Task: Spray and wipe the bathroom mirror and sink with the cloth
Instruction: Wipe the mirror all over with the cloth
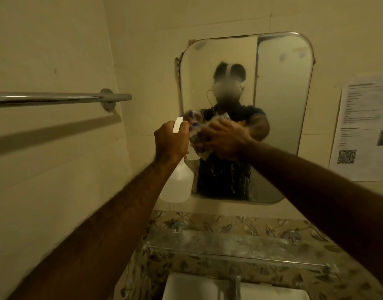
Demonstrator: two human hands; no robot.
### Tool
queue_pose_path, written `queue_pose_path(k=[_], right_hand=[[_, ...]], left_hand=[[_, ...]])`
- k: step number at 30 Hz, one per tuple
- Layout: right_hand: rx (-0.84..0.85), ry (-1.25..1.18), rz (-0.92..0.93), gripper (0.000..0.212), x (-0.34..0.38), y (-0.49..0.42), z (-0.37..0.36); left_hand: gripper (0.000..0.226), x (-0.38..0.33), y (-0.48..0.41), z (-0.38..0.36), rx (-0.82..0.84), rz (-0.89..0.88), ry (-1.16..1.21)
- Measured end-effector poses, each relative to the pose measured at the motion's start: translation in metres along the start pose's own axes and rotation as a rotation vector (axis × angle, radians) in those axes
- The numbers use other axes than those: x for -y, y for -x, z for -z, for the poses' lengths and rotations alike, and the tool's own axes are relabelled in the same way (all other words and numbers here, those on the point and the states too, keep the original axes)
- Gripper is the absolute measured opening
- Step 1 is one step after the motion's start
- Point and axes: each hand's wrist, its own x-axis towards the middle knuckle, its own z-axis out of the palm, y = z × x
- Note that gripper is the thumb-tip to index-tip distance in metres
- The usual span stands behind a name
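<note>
- Gripping the spray bottle (177,184), the left hand (169,144) is clenched around its neck.
- Right hand (226,141) presses a bunched cloth (199,141) against the mirror (281,100), fingers closed on it.
- Drips run down the glass toward 6 o'clock.
- Sink (199,286) lies below a metal shelf (229,241); towel rail (56,98) at 9 o'clock.

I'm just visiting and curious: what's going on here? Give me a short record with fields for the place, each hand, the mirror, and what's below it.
place: bathroom, tiled wall, towel bar at left
left hand: grips a translucent spray bottle, nozzle toward the glass
right hand: presses a cloth against the mirror
mirror: hazy, with liquid running down its lower part
below: metal shelf, then sink with tap
right wall: printed paper notices
</note>
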Motion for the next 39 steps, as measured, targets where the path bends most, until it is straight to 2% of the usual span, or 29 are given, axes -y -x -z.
queue_pose_path(k=[2, 5, 8, 10, 14, 16, 18, 20, 24, 28, 30, 32, 36, 39], right_hand=[[-0.138, 0.023, -0.132, 0.072, -0.026, -0.028, 0.029], [-0.328, -0.16, -0.506, 0.07, -0.057, -0.067, 0.063], [-0.421, -0.215, -0.66, 0.071, -0.058, -0.089, 0.065], [-0.367, -0.163, -0.558, 0.075, -0.034, -0.083, 0.053], [-0.154, -0.121, -0.18, 0.068, 0.039, -0.039, -0.011], [-0.056, -0.092, -0.068, 0.064, 0.069, -0.017, -0.04], [-0.014, -0.056, 0.003, 0.064, 0.07, -0.012, -0.044], [-0.077, -0.035, -0.042, 0.067, 0.043, -0.027, -0.022], [-0.293, -0.144, -0.437, 0.073, -0.029, -0.073, 0.048], [-0.396, -0.151, -0.507, 0.07, -0.037, -0.084, 0.05], [-0.355, -0.172, -0.486, 0.076, -0.007, -0.072, 0.025], [-0.206, -0.223, -0.391, 0.077, 0.042, -0.049, -0.011], [0.031, -0.259, -0.112, 0.061, 0.13, 0.024, -0.085], [0.102, -0.204, 0.034, 0.061, 0.128, 0.045, -0.093]], left_hand=[[0.027, 0.0, -0.008, 0.004, -0.018, 0.0, 0.006], [0.024, 0.001, -0.02, 0.007, -0.029, 0.001, 0.018], [0.02, 0.005, -0.021, 0.008, -0.039, 0.012, 0.026], [0.024, 0.011, -0.018, 0.009, -0.044, 0.027, 0.028], [0.028, 0.031, 0.0, 0.008, -0.044, 0.068, -0.013], [0.023, 0.039, 0.008, 0.01, -0.033, 0.094, -0.011], [0.022, 0.044, 0.012, 0.013, -0.025, 0.109, -0.012], [0.026, 0.044, 0.009, 0.016, -0.024, 0.112, -0.027], [0.023, 0.033, -0.006, 0.018, -0.024, 0.073, -0.018], [0.022, 0.037, -0.004, 0.011, -0.024, 0.039, -0.009], [0.026, 0.055, 0.007, 0.006, -0.026, 0.065, -0.01], [0.03, 0.076, 0.022, 0.0, -0.027, 0.089, -0.02], [0.028, 0.1, 0.054, -0.006, -0.027, 0.119, -0.046], [0.031, 0.112, 0.068, -0.016, 0.008, 0.117, -0.055]])
